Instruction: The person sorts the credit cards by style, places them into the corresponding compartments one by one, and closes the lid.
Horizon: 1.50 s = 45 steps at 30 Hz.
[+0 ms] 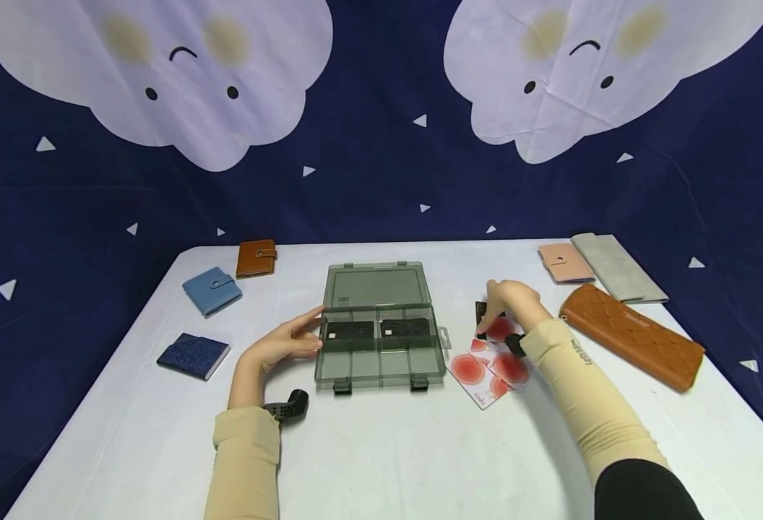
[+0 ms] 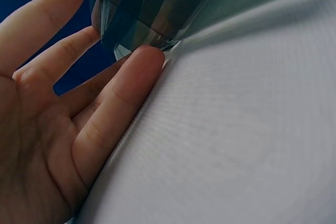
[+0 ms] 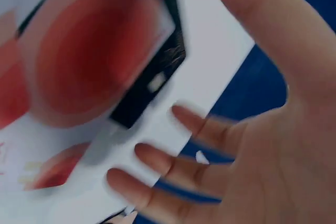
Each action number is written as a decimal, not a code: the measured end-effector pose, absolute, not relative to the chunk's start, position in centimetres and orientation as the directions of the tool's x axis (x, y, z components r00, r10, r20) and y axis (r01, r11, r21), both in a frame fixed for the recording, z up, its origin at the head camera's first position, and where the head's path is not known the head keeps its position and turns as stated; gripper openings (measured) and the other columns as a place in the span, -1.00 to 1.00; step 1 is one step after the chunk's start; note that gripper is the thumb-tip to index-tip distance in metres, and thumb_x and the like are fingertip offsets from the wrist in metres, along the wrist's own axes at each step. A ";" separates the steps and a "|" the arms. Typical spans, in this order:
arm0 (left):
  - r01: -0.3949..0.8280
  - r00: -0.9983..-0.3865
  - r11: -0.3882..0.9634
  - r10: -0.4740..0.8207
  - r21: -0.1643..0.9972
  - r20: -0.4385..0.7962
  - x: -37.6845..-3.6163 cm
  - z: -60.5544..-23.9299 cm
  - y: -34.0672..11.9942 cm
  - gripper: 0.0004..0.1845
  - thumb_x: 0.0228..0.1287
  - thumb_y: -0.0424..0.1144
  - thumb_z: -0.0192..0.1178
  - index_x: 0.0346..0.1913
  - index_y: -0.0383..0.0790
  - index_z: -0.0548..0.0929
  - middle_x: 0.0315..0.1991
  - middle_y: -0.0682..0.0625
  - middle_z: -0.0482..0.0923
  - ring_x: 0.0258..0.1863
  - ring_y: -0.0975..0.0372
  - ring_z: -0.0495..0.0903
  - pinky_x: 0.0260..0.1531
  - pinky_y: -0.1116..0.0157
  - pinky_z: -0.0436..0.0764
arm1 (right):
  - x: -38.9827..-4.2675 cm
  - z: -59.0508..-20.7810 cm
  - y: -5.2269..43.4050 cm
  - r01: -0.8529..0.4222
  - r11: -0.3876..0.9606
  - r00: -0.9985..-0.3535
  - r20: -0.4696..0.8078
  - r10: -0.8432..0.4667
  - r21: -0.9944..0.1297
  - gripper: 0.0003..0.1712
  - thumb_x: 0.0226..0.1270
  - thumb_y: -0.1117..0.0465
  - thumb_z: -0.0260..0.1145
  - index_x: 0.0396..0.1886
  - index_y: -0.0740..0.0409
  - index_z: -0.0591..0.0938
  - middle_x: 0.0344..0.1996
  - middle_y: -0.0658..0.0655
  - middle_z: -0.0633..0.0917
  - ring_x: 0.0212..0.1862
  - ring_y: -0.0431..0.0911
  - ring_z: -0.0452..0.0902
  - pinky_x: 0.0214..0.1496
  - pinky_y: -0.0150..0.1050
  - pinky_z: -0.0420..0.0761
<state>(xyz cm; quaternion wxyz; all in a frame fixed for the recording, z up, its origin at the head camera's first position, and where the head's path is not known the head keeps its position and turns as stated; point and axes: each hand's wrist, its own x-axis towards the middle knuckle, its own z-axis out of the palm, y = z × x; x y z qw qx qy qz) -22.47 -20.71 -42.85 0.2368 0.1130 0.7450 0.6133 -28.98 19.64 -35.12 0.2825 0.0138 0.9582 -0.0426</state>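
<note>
Touching the left wall of a translucent grey-green plastic compartment box (image 1: 378, 367), the left hand (image 1: 284, 343) is held with fingers extended, nothing being gripped. The box is placed lid-open on the white-covered bench (image 1: 362, 455); flat black cards (image 1: 350, 331) are contained in two adjoining compartments. To its right, the right hand (image 1: 510, 300) is held released, fingers spread, above white cards printed with red circles (image 1: 480, 377), by which a chip-bearing black card (image 1: 480, 310) is partly overlapped.
</note>
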 end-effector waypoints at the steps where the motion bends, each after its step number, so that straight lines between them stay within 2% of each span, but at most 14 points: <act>1: -0.122 -0.862 0.222 0.460 0.967 -0.214 -22.5 -42.9 -20.7 -0.12 0.17 -0.33 0.24 0.46 -0.09 -0.03 0.41 -0.32 -0.10 -0.14 0.28 0.47 -0.13 0.37 0.54 | -29.0 -35.2 19.8 0.122 0.992 -0.822 -0.565 0.079 -0.038 0.06 -0.25 -0.28 0.49 0.13 0.35 0.40 0.00 0.32 0.50 -0.03 0.12 0.44 0.00 0.03 0.42; 4: -0.123 -0.860 0.213 0.465 0.969 -0.211 -22.4 -42.9 -20.7 -0.11 0.16 -0.30 0.26 0.46 -0.09 -0.03 0.41 -0.32 -0.10 -0.13 0.28 0.47 -0.12 0.36 0.54 | -29.0 -35.2 20.0 0.267 0.963 -0.764 -0.603 0.231 0.030 0.12 -0.31 -0.48 0.36 0.04 0.35 0.47 -0.17 0.22 0.51 -0.12 0.05 0.43 -0.08 -0.06 0.40; 7: -0.118 -0.859 0.213 0.469 0.970 -0.207 -22.5 -42.9 -20.7 -0.10 0.15 -0.28 0.27 0.46 -0.09 -0.03 0.41 -0.32 -0.10 -0.13 0.28 0.47 -0.12 0.36 0.53 | -29.3 -35.4 20.0 0.310 0.950 -0.736 -0.623 0.266 0.040 0.18 -0.26 -0.53 0.28 0.08 0.41 0.43 -0.18 0.23 0.48 -0.12 0.05 0.40 -0.10 -0.08 0.40; 10: -0.113 -0.860 0.222 0.467 0.968 -0.208 -22.6 -42.9 -20.7 -0.10 0.15 -0.28 0.27 0.46 -0.10 -0.03 0.41 -0.32 -0.10 -0.13 0.27 0.46 -0.13 0.37 0.53 | -29.7 -36.3 20.3 0.202 0.979 -0.774 -0.616 0.146 -0.021 0.03 -0.08 -0.43 0.26 0.05 0.41 0.47 -0.13 0.26 0.50 -0.07 0.09 0.43 -0.01 -0.04 0.43; 12: -0.111 -0.860 0.228 0.465 0.967 -0.208 -22.6 -42.9 -20.7 -0.11 0.15 -0.29 0.27 0.46 -0.09 -0.02 0.41 -0.32 -0.10 -0.13 0.27 0.46 -0.13 0.37 0.53 | -29.9 -36.7 20.5 0.106 0.991 -0.803 -0.595 0.035 -0.085 -0.14 0.00 -0.33 0.27 -0.05 0.39 0.53 -0.18 0.24 0.52 -0.09 0.07 0.44 0.03 -0.03 0.44; 15: -0.111 -0.862 0.225 0.463 0.968 -0.207 -22.6 -42.8 -20.8 -0.11 0.16 -0.30 0.26 0.46 -0.09 -0.03 0.41 -0.32 -0.10 -0.13 0.26 0.46 -0.13 0.36 0.53 | -30.1 -37.2 20.6 -0.045 0.984 -0.839 -0.528 -0.131 -0.173 -0.28 0.02 -0.19 0.32 -0.18 0.43 0.56 -0.27 0.23 0.56 -0.16 0.04 0.47 0.01 -0.05 0.47; 17: -0.112 -0.862 0.225 0.462 0.968 -0.207 -22.6 -42.9 -20.8 -0.12 0.16 -0.31 0.25 0.46 -0.09 -0.02 0.41 -0.32 -0.10 -0.13 0.26 0.46 -0.12 0.36 0.54 | -30.4 -37.5 20.6 -0.046 0.979 -0.846 -0.512 -0.145 -0.200 -0.27 -0.04 -0.16 0.37 -0.18 0.45 0.54 -0.28 0.24 0.56 -0.19 0.04 0.47 0.01 -0.04 0.47; 21: -0.114 -0.863 0.228 0.460 0.967 -0.210 -22.6 -42.9 -20.8 -0.11 0.15 -0.30 0.26 0.46 -0.10 -0.02 0.41 -0.32 -0.09 -0.13 0.26 0.46 -0.13 0.37 0.53 | -32.6 -39.9 21.5 -0.082 0.970 -0.855 -0.483 -0.187 -0.230 -0.11 -0.19 -0.18 0.45 -0.07 0.51 0.49 -0.18 0.32 0.58 -0.15 0.09 0.49 0.01 -0.02 0.47; 22: -0.115 -0.863 0.228 0.459 0.967 -0.211 -22.6 -42.9 -20.8 -0.11 0.15 -0.30 0.26 0.46 -0.09 -0.02 0.41 -0.32 -0.09 -0.13 0.26 0.46 -0.13 0.37 0.53 | -33.7 -41.2 22.1 -0.110 0.962 -0.862 -0.457 -0.217 -0.250 -0.07 -0.25 -0.23 0.45 -0.10 0.50 0.49 -0.22 0.31 0.59 -0.20 0.07 0.49 -0.06 -0.07 0.49; 26: -0.113 -0.863 0.225 0.461 0.968 -0.208 -22.6 -42.9 -20.8 -0.11 0.16 -0.30 0.26 0.46 -0.09 -0.02 0.41 -0.32 -0.09 -0.14 0.26 0.46 -0.14 0.37 0.53 | -34.9 -42.4 22.6 -0.026 0.980 -0.884 -0.453 -0.115 -0.200 0.07 -0.39 -0.34 0.48 -0.03 0.42 0.49 -0.10 0.36 0.56 -0.05 0.23 0.45 0.02 0.17 0.41; 29: -0.109 -0.862 0.224 0.463 0.968 -0.204 -22.7 -42.9 -20.7 -0.12 0.16 -0.31 0.25 0.46 -0.08 -0.02 0.41 -0.32 -0.09 -0.14 0.26 0.46 -0.14 0.37 0.53 | -33.2 -40.5 21.8 0.066 0.988 -0.878 -0.478 -0.009 -0.139 0.05 -0.26 -0.31 0.45 0.08 0.40 0.45 0.03 0.38 0.50 0.08 0.32 0.36 0.08 0.34 0.27; 34: -0.112 -0.863 0.223 0.461 0.968 -0.205 -22.7 -43.0 -20.7 -0.12 0.16 -0.31 0.25 0.46 -0.08 -0.02 0.41 -0.32 -0.11 -0.14 0.26 0.46 -0.13 0.36 0.53 | -31.3 -38.4 21.0 -0.010 0.982 -0.878 -0.468 -0.098 -0.187 -0.16 -0.04 -0.16 0.39 -0.06 0.53 0.48 -0.19 0.32 0.56 -0.13 0.14 0.48 -0.02 0.03 0.49; 39: -0.120 -0.863 0.216 0.461 0.969 -0.209 -22.6 -43.0 -20.8 -0.11 0.16 -0.31 0.26 0.46 -0.08 -0.02 0.41 -0.32 -0.11 -0.13 0.26 0.46 -0.10 0.35 0.53 | -31.1 -38.3 21.2 -0.043 0.969 -0.869 -0.470 -0.157 -0.244 -0.29 -0.03 -0.11 0.39 -0.17 0.48 0.52 -0.34 0.20 0.53 -0.24 0.03 0.44 -0.04 -0.05 0.50; 45: -0.124 -0.863 0.209 0.460 0.970 -0.209 -22.5 -43.0 -20.8 -0.12 0.15 -0.32 0.25 0.46 -0.09 -0.02 0.41 -0.32 -0.11 -0.14 0.26 0.47 -0.10 0.34 0.53 | -31.2 -38.3 21.4 -0.069 0.932 -0.868 -0.438 -0.231 -0.355 -0.34 -0.06 -0.01 0.44 -0.15 0.39 0.42 -0.32 0.18 0.46 -0.26 0.01 0.35 -0.20 -0.19 0.42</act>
